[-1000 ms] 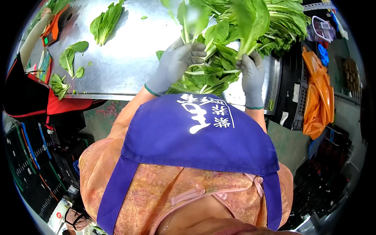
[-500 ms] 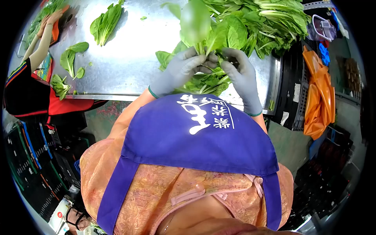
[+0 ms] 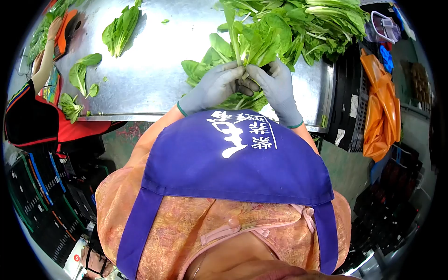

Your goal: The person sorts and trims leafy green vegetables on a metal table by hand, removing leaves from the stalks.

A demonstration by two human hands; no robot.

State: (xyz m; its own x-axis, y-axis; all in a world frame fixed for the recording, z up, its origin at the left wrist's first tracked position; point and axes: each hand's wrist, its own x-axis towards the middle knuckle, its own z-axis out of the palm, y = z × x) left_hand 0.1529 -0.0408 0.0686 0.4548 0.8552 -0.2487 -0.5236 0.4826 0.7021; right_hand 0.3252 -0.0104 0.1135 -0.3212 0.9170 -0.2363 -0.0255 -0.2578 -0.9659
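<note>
gloved hands (image 3: 217, 85) (image 3: 276, 87) pinch broad, smooth green leaves (image 3: 269, 41).

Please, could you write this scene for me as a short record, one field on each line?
Left hand: grey-gloved left hand, fingertips pinching a bright-green leafy vegetable near its base
Right hand: grey-gloved right hand, thumb and fingers at that base
Held: one plant or several, cannot tell
Surface: shiny silver metal table
Beyond the hands, to the right: large heap of pale-stalked green leaves
Table, left part: loose upright-leafed green bunch, lying apart
Right of table: crumpled orange plastic sheet
Wearer: blue-purple cloth apron, white characters
</note>
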